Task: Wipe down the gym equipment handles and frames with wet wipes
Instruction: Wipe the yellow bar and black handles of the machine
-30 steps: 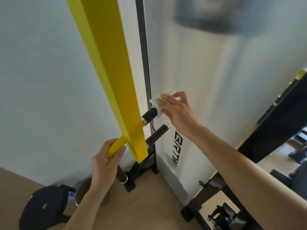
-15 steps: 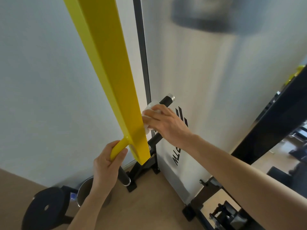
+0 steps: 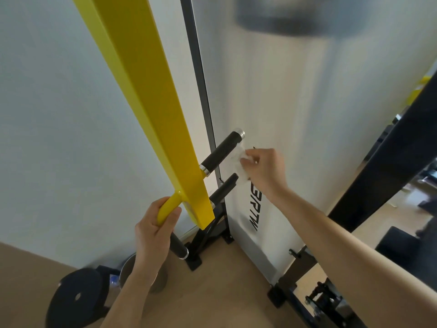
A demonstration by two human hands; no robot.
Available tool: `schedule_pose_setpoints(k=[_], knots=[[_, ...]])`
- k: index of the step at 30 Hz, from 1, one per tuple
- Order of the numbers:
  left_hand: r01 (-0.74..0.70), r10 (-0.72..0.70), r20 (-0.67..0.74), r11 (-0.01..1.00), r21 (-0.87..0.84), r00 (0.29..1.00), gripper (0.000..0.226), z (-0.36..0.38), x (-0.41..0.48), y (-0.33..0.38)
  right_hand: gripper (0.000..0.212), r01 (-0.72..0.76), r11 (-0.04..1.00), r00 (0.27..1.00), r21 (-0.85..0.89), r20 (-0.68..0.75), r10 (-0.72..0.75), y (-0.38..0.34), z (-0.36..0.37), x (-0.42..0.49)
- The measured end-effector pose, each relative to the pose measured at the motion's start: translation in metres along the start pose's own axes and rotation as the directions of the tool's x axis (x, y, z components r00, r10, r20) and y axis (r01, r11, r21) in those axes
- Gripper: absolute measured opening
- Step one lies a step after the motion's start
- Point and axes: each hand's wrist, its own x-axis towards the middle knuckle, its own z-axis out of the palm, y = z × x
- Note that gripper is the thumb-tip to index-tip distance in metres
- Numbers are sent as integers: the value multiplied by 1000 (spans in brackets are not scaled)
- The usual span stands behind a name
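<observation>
A long yellow arm [image 3: 142, 102] of a gym machine slants down across the middle. My left hand [image 3: 153, 230] grips the yellow handle stem [image 3: 169, 208] at its lower left end. A black padded handle [image 3: 221, 150] with a chrome cap sticks out to the right of the arm. My right hand [image 3: 264, 171] holds a crumpled white wet wipe [image 3: 240, 162] just right of that handle, slightly off it. A second black handle [image 3: 224, 187] lies below, and a third [image 3: 178, 247] shows under my left hand.
A black upright post [image 3: 201, 91] and a white panel [image 3: 272, 114] with black lettering stand behind. A black frame beam [image 3: 387, 166] slants at the right. On the wooden floor lie a black weight plate [image 3: 75, 297], a metal pot [image 3: 128, 268] and the black machine base [image 3: 314, 301].
My right hand with the wipe went from the handle's tip to its base by the yellow arm, then came off to the right, leaving the handle bare. My left hand kept its grip.
</observation>
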Motion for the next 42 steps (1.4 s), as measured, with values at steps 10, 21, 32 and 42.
schedule_pose_setpoints(k=[10,21,32,42], knots=[[1,0,-14,1000,20,1000,38,2,-1,2,35,-680,-14,717,733,669,194,-4,11,0],[-23,24,-44,999,26,999,44,4,-1,0,36,-536,491,827,686,310,470,-42,9,27],[-11,17,-77,997,70,997,30,7,1,-1,33,-571,473,812,671,380,443,-54,56,-43],[22,-16,-86,998,63,996,33,6,-3,-3,15,-486,466,833,739,230,504,-51,32,-15]])
